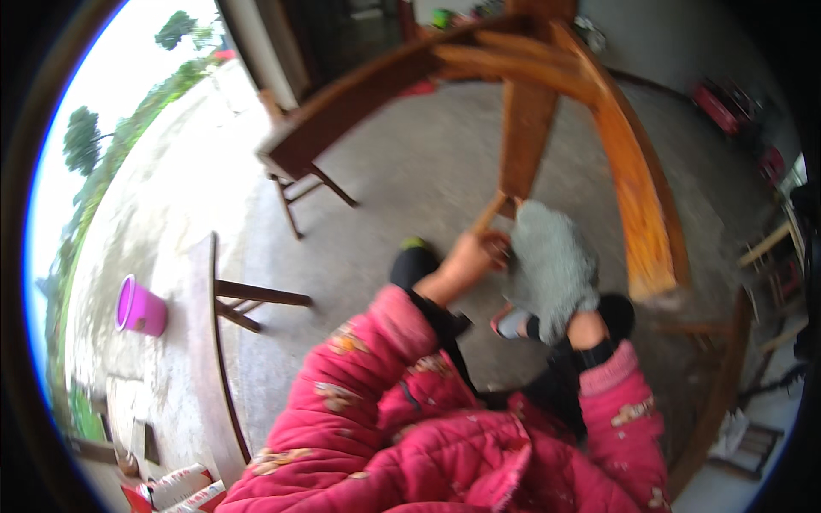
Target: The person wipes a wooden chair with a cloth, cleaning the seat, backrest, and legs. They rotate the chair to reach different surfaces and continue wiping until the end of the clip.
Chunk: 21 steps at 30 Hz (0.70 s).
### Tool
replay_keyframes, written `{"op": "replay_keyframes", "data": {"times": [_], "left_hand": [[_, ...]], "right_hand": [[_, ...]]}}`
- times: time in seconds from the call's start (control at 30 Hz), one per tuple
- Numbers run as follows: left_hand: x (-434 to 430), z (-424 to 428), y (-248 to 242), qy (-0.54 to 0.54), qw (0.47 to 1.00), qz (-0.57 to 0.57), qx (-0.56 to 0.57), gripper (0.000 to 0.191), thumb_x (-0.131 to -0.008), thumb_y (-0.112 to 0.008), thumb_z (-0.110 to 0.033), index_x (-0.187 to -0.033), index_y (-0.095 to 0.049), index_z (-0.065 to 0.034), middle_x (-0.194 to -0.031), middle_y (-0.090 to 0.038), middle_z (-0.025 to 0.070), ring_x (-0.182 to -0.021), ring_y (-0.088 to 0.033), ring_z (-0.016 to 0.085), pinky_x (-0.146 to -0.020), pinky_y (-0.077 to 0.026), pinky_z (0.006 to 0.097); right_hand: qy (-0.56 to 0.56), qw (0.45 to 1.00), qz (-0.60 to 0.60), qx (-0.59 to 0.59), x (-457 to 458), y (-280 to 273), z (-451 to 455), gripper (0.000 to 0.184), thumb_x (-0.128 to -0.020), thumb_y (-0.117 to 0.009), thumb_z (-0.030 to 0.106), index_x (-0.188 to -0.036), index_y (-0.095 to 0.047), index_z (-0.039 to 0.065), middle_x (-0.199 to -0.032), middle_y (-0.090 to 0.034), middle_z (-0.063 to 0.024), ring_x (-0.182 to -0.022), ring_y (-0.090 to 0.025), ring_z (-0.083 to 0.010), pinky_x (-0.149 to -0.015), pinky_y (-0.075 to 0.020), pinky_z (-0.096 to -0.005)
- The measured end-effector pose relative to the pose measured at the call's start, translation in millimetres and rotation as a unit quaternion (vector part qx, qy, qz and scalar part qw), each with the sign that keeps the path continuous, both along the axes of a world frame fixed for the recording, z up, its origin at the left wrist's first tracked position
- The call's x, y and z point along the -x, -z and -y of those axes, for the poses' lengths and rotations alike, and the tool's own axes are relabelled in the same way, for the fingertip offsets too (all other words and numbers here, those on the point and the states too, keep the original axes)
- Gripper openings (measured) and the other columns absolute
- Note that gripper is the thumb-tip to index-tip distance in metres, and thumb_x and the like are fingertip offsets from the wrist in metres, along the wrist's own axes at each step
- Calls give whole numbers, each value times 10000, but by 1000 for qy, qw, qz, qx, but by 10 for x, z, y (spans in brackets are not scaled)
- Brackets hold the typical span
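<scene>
A brown wooden piece of furniture with curved legs and joining bars stands in front of me, partly cut off at the top. My left hand is closed round the end of its narrow wooden bar, low at the middle. Just to the right, my right hand is covered by a grey-green fluffy cloth or mitt, which touches the lower end of the wide upright board. The fingers under the cloth are hidden. Both forearms are in a padded pink jacket.
A wooden bench is at the left, with a pink-purple bucket beyond it. Another bench or stool stands behind the left curved leg. My feet are on the concrete floor below my hands. At the right are a red object and wooden furniture.
</scene>
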<state>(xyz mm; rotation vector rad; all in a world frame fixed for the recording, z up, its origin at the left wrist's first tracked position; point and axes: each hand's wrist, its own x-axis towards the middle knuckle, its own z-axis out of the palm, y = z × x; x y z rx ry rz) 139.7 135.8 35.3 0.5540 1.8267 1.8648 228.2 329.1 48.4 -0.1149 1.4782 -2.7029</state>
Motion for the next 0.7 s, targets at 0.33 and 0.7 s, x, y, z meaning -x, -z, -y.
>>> {"op": "replay_keyframes", "data": {"times": [0.33,0.7], "left_hand": [[96,28,418,-19,987,-92,132,346,-961,-525,-259,-1157,-638,2,-1025,-671,167,-924,-643,271,-780,-512,357],[78,43,151,-93,982,-137,92,177,-966,-584,-120,-978,-662,39,-769,-567,-30,-764,-489,65,-681,-482,291]], "right_hand": [[-31,971,67,-229,-15,458,225,598,-871,-599,375,-1364,-428,84,-1325,-534,-72,-1221,-495,-217,-1055,-402,-357],[54,987,-11,-151,-130,163,88,682,-750,-677,407,-1320,-538,59,-1361,-552,-120,-1265,-504,-284,-1087,-373,-434]]}}
